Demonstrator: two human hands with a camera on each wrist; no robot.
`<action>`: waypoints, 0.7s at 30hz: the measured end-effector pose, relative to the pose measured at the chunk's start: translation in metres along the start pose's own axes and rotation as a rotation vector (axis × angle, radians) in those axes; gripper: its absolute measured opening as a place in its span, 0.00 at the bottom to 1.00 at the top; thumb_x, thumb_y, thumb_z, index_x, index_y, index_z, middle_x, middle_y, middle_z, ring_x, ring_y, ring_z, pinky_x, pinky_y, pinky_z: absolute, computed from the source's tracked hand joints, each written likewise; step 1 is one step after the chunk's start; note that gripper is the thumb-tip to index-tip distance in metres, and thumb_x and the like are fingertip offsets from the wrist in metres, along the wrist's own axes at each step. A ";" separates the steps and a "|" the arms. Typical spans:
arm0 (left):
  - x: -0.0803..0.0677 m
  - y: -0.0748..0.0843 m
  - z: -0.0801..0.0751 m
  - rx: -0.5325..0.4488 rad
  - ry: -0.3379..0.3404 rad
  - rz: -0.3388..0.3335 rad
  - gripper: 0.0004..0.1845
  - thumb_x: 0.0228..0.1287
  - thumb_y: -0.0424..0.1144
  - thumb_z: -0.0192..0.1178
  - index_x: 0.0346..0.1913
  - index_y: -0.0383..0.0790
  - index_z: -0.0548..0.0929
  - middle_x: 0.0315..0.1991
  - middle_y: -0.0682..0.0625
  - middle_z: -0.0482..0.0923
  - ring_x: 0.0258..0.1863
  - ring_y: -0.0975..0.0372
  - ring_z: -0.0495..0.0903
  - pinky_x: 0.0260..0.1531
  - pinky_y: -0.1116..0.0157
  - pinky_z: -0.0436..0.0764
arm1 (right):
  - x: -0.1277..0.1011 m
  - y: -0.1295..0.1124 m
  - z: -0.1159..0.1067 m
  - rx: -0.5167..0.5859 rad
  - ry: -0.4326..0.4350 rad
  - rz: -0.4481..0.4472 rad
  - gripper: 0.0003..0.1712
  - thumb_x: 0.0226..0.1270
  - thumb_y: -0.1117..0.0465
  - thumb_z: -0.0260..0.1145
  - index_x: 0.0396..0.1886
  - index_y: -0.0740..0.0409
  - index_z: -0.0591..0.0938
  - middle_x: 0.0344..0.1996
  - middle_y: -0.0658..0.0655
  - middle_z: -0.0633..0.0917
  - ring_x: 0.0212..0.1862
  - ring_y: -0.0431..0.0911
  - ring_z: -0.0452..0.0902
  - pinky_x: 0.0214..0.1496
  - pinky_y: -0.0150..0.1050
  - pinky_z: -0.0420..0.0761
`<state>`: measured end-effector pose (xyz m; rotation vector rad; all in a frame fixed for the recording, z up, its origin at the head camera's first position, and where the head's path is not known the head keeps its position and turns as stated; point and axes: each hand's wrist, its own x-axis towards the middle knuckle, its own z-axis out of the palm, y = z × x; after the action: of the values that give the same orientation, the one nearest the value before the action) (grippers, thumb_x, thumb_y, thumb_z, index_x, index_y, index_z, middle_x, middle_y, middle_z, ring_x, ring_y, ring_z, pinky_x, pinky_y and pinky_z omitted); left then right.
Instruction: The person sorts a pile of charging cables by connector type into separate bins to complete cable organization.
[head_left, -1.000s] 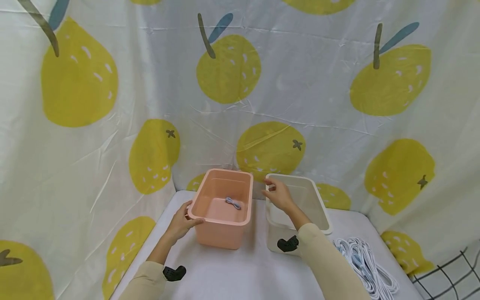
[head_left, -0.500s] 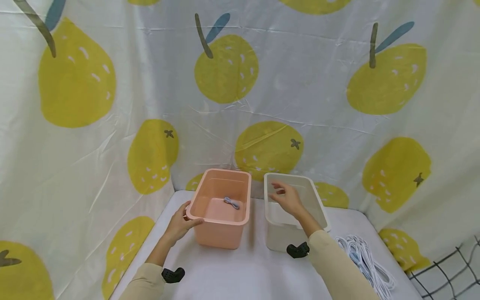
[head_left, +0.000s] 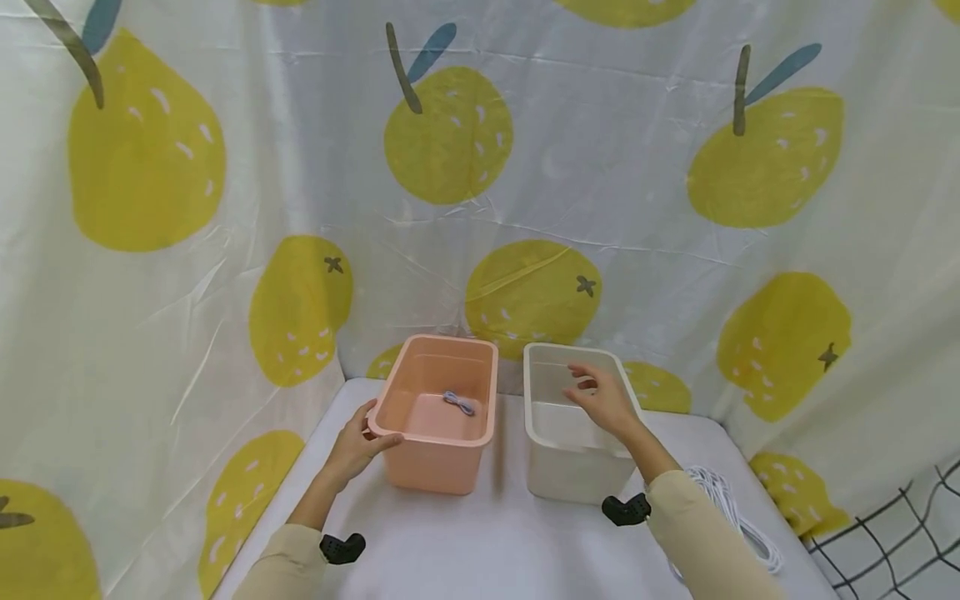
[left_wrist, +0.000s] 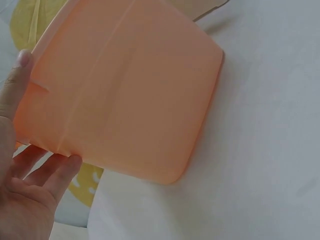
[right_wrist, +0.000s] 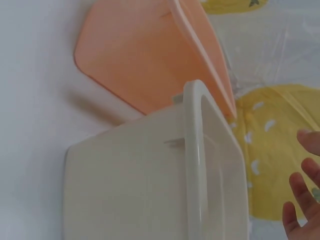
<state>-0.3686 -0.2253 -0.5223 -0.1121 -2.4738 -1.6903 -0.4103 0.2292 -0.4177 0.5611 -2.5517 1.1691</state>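
At the left front corner of a pink plastic bin (head_left: 431,462), my left hand (head_left: 349,450) grips the rim. In the left wrist view its thumb (left_wrist: 17,82) lies on the rim side and the fingertips touch the bin's wall. A small bundled cable (head_left: 458,403), pale and greyish, lies on the bin floor. Over the off-white bin (head_left: 570,475) hovers my right hand (head_left: 606,404), holding nothing, its fingers loosely bent. In the right wrist view the fingers (right_wrist: 302,195) show at the right edge, apart from that bin's rim.
Both bins stand side by side on a white-covered table (head_left: 480,554), with a narrow gap between them. A heap of white cables (head_left: 723,500) lies at the right, partly behind my right sleeve. A fruit-print curtain (head_left: 555,200) hangs behind, and a black wire grid (head_left: 892,533) stands at lower right.
My right hand has moved right, from the off-white bin's left rim to above its middle, and its forearm now covers more of the white cables. The left hand keeps its hold on the pink bin.
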 end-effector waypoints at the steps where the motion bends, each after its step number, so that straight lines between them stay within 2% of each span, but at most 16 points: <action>1: 0.000 0.001 0.000 0.001 -0.003 0.001 0.54 0.61 0.48 0.77 0.81 0.35 0.55 0.64 0.31 0.74 0.54 0.50 0.78 0.46 0.60 0.81 | -0.003 0.000 -0.003 0.000 0.005 0.001 0.29 0.69 0.66 0.72 0.68 0.67 0.77 0.57 0.70 0.81 0.54 0.67 0.80 0.49 0.57 0.85; 9: -0.001 -0.001 0.000 0.017 -0.007 -0.011 0.54 0.61 0.47 0.77 0.80 0.35 0.55 0.60 0.31 0.76 0.50 0.51 0.79 0.42 0.63 0.80 | -0.027 0.010 -0.022 -0.048 0.011 0.033 0.30 0.71 0.63 0.72 0.69 0.66 0.76 0.57 0.69 0.82 0.53 0.65 0.81 0.50 0.57 0.84; 17: -0.001 0.000 0.000 0.007 -0.010 -0.014 0.55 0.60 0.49 0.78 0.81 0.35 0.55 0.62 0.31 0.76 0.53 0.50 0.79 0.45 0.60 0.80 | -0.047 0.024 -0.043 -0.079 0.052 0.019 0.30 0.69 0.63 0.73 0.68 0.65 0.77 0.55 0.68 0.83 0.51 0.63 0.83 0.46 0.54 0.85; 21: -0.001 0.001 -0.001 0.018 -0.012 -0.014 0.55 0.60 0.50 0.77 0.80 0.35 0.55 0.64 0.31 0.75 0.55 0.49 0.79 0.48 0.57 0.81 | -0.056 0.028 -0.051 -0.102 0.068 0.026 0.29 0.70 0.62 0.73 0.68 0.66 0.77 0.55 0.68 0.83 0.51 0.62 0.83 0.48 0.55 0.85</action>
<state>-0.3674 -0.2264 -0.5215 -0.1037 -2.5032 -1.6774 -0.3686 0.2984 -0.4266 0.4573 -2.5507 1.0415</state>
